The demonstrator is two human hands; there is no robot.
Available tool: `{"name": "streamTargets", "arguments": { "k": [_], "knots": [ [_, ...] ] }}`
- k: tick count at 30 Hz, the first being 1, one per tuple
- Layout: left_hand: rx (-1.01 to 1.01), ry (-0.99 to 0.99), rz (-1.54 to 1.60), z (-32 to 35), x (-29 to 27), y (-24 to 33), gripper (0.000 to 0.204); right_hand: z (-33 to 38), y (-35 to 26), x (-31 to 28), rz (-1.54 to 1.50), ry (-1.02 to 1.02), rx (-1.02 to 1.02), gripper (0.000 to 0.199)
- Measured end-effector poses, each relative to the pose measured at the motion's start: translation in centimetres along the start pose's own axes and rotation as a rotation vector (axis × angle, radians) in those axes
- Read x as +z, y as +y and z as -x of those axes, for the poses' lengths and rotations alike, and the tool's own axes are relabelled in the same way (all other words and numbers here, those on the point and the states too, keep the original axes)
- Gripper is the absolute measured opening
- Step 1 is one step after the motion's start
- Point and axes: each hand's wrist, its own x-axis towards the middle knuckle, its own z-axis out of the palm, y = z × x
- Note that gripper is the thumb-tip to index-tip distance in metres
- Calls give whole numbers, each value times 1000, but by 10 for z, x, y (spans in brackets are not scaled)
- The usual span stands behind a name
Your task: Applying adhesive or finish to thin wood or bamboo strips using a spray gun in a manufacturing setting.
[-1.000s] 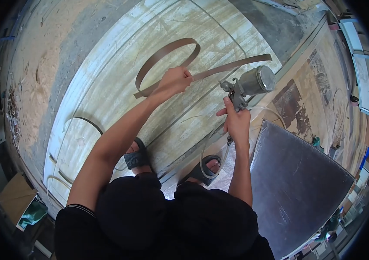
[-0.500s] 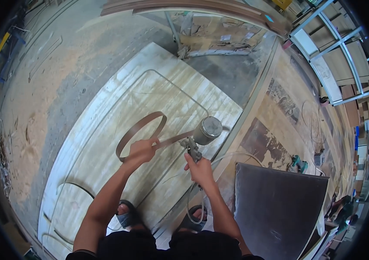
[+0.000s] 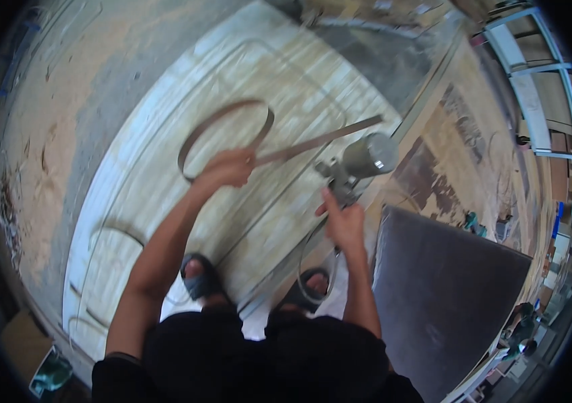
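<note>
Strip and spray gun over the pale door panel.

I see the looped brown strip pinched in my left hand, above the panel. My right hand grips the spray gun with its metal cup; a dark board lies right.

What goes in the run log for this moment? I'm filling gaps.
left hand: holds strip loop | right hand: grips spray gun | below: pale door panel on floor

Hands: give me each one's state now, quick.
Left hand: closed on the curved brown strip.
Right hand: closed on the spray gun, its hose looping down towards the feet.
</note>
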Motion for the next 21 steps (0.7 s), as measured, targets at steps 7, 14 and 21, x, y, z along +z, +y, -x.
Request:
{"name": "streamTargets", "arguments": {
  "k": [7,14,21],
  "knots": [
    [-9,-30,70,20,-10,10,26,14,0,-1,-87,57,-25,38],
    [-26,-9,102,14,-1,14,29,20,-13,-3,45,53,-8,44],
    [-4,17,130,12,7,7,34,16,1,-22,90,83,24,45]
  ]
}}
